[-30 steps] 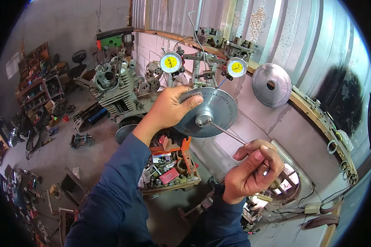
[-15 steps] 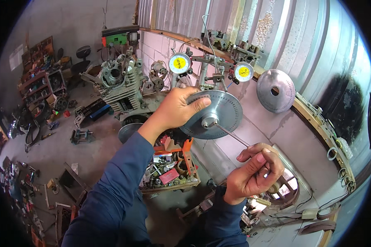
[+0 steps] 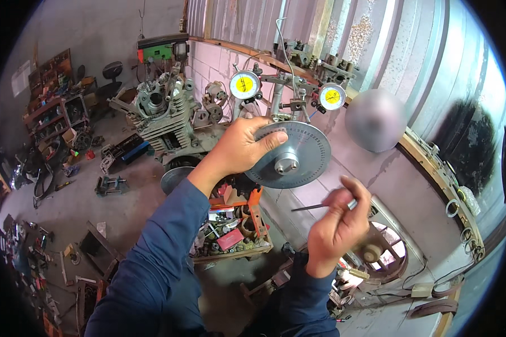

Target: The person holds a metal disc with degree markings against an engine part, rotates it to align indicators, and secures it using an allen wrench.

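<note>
My left hand [image 3: 244,143] grips the upper left edge of a grey metal degree wheel [image 3: 309,151], thumb flat on its face and fingers behind the rim. Fine graduations run round the wheel. At its centre sits a round silver hub [image 3: 287,163] with two screw heads. My right hand [image 3: 338,230], closed on a thin dark hex key [image 3: 310,207], is to the lower right of the wheel. The key's tip points left, apart from the hub. Just above the wheel stand two yellow-faced dial gauges, the left one [image 3: 244,85] and the right one [image 3: 331,97], on metal rods.
A finned engine cylinder [image 3: 166,121] stands left of my left hand. Below is an orange box [image 3: 258,222] of loose parts. A round disc [image 3: 375,121], blurred, hangs on the right wall beside a wooden ledge [image 3: 438,174]. Machine parts lie over the floor at left.
My right hand has drawn the hex key out of the hub and tilted it, its tip now below the wheel. My left hand keeps its grip on the wheel.
</note>
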### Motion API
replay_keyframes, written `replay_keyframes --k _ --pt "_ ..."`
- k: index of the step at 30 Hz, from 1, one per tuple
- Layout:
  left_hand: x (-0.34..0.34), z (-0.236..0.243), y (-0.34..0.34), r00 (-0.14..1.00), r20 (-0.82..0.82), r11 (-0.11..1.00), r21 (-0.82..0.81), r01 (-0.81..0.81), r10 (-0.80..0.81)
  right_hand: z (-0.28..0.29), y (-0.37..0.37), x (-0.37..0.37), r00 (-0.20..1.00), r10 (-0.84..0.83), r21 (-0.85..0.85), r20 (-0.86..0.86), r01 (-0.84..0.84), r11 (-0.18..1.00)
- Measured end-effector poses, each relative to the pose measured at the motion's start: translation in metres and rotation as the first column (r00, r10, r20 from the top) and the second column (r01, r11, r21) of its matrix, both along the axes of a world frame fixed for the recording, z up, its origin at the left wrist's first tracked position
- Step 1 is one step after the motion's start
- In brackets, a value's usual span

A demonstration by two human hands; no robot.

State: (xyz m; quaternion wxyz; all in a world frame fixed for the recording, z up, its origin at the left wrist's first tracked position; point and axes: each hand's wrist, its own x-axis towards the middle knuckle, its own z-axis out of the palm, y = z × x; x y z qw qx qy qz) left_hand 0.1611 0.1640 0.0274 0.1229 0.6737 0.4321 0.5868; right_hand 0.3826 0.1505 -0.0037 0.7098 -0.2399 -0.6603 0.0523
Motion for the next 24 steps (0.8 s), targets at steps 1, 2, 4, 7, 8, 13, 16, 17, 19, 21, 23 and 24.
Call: replay_keyframes --k 1,2,4,7,8,13,16,17,19,21,23,24 --pt "0.002 0.0 0.001 1.0 0.026 1.0 -0.006 0.016 -0.016 -0.001 0.002 -0.003 0.99 0.127 -0.118 -0.057 -0.133 0.984" --pt "0.003 0.0 0.001 0.999 0.025 1.0 -0.007 0.023 -0.022 -0.004 0.008 -0.006 0.991 0.12 -0.119 -0.059 -0.127 0.985" --pt "0.003 0.003 -0.002 1.0 -0.003 0.999 -0.043 -0.005 0.005 -0.008 0.019 -0.013 0.989 0.088 -0.126 0.115 -0.073 0.989" --pt "-0.002 -0.003 0.003 1.0 -0.004 1.0 0.004 0.007 -0.007 -0.008 0.014 -0.024 0.978 0.092 -0.277 0.186 -0.037 0.96" --pt "-0.002 -0.003 0.003 1.0 -0.005 1.0 0.003 0.005 -0.005 -0.01 0.016 -0.029 0.976 0.094 -0.319 0.198 -0.027 0.948" --pt "-0.003 -0.003 0.006 0.999 -0.035 1.0 0.011 -0.005 0.006 -0.031 0.034 -0.048 0.984 0.072 -0.21 0.163 -0.037 0.977" --pt "-0.003 -0.003 0.006 0.998 -0.057 0.999 0.028 -0.022 0.024 -0.04 0.039 -0.058 0.993 0.036 -0.164 0.116 -0.017 0.986" --pt "-0.002 -0.003 0.006 0.998 -0.057 0.999 0.026 -0.021 0.022 -0.042 0.04 -0.061 0.993 0.035 -0.165 0.115 -0.016 0.986" --pt "-0.001 -0.003 0.006 0.999 -0.049 0.999 0.038 -0.015 0.017 -0.045 0.041 -0.064 0.994 0.016 -0.118 0.108 -0.003 0.993" --pt "-0.003 -0.003 0.005 0.998 -0.052 0.999 0.032 -0.019 0.02 -0.045 0.042 -0.066 0.992 0.013 -0.087 0.123 -0.002 0.996" --pt "-0.003 -0.003 0.005 0.999 -0.051 0.999 0.027 -0.018 0.019 -0.048 0.043 -0.067 0.99 0.005 -0.054 0.142 0.003 0.999" --pt "-0.003 -0.003 0.004 0.999 -0.046 0.999 0.035 -0.021 0.023 -0.053 0.045 -0.071 0.995 -0.005 -0.017 0.102 0.006 1.0"
